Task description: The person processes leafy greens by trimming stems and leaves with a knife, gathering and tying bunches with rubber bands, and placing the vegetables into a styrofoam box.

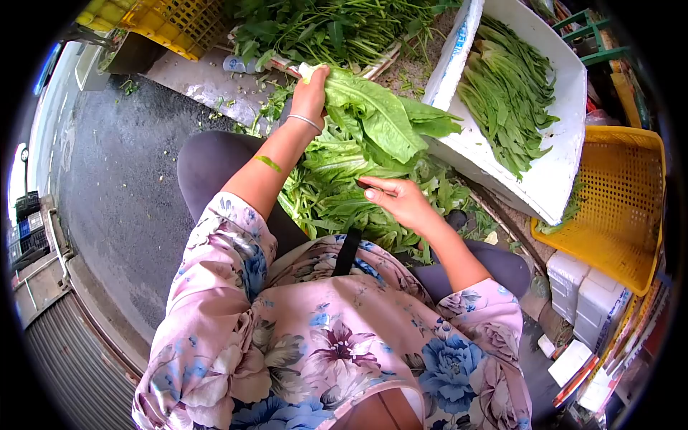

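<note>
My left hand [311, 96], with a bangle at the wrist, is closed around the pale stem end of a leafy green lettuce [380, 111]. The lettuce's broad leaves spread out to the right. Lower and to the right, my right hand [403, 206] has its fingers stretched out and its thumb apart, beside the leaves; its farther fingers are partly hidden. Beneath both hands lies a heap of loose lettuce leaves [337, 190], between my knees. A white foam box [555, 168] stands to the right, with a stack of long green leaves [505, 100] inside.
Bunches of leafy greens [308, 32] lie at the top. A yellow crate [620, 193] sits tilted at the right, near white foam blocks [591, 297]. Another yellow crate [175, 25] stands at the upper left. Dark pavement [118, 186] stretches along the left.
</note>
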Action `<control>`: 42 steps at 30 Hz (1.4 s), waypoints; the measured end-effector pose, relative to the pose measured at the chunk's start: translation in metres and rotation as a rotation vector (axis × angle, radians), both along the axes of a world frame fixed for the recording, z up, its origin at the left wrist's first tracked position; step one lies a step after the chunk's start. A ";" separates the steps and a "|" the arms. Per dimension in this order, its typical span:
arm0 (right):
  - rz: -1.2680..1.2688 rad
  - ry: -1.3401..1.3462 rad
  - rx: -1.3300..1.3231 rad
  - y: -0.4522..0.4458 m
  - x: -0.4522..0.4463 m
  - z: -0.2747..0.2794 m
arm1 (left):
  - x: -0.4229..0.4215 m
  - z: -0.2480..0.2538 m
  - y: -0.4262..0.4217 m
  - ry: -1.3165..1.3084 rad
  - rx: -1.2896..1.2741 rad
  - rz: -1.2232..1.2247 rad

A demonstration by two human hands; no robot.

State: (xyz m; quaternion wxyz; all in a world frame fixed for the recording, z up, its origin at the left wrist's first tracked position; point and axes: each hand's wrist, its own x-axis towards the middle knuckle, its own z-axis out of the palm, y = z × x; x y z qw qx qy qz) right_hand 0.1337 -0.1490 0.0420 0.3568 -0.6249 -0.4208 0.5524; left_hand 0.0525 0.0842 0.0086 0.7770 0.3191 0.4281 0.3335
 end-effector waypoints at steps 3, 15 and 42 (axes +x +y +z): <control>0.019 -0.225 -0.126 -0.006 0.004 -0.015 | -0.005 0.000 0.003 -0.001 0.062 0.001; 0.404 -0.597 -0.471 -0.024 0.015 0.009 | -0.057 -0.067 0.035 0.861 0.604 -0.433; -0.469 -1.328 -0.013 0.124 0.331 -0.024 | -0.013 0.098 -0.024 0.704 0.999 -1.284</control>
